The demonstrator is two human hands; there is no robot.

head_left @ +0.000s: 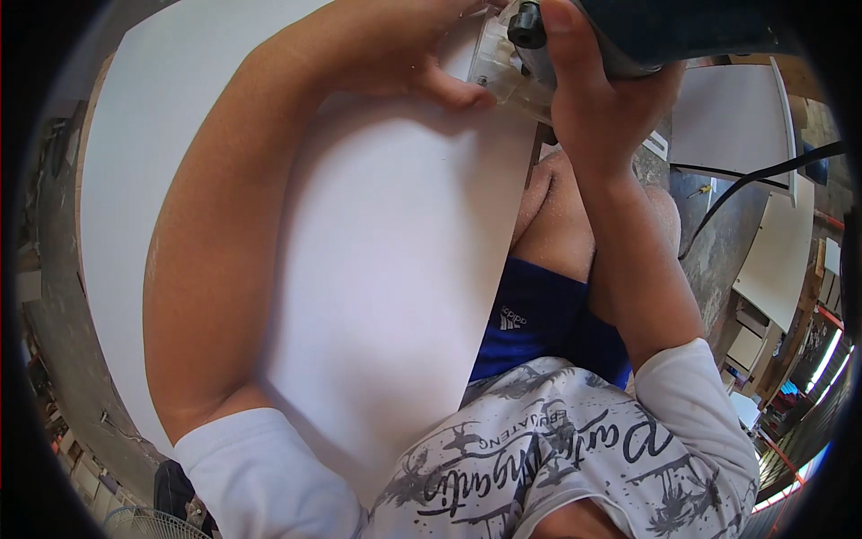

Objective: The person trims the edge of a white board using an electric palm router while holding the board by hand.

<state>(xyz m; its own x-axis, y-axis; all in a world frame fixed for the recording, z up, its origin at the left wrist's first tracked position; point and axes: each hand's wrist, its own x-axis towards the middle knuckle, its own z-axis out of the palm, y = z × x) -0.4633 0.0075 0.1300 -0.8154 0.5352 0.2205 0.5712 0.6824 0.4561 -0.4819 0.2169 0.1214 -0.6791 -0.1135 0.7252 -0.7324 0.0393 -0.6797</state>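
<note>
White board (377, 234) at centre; upper right, right hand (612, 117) clasps the tool (678, 34); left hand (413, 56) by its base (505, 79), grip unclear.

Stained grey floor (736, 211) on both sides. At left, blurred clutter (85, 467) along the edge, with a wire fan guard (148, 525) near the bottom corner. At right, pale flat panels (777, 247) and wooden lengths (811, 283); beyond, bright strips of light (824, 361) near thin red bars (781, 456).
</note>
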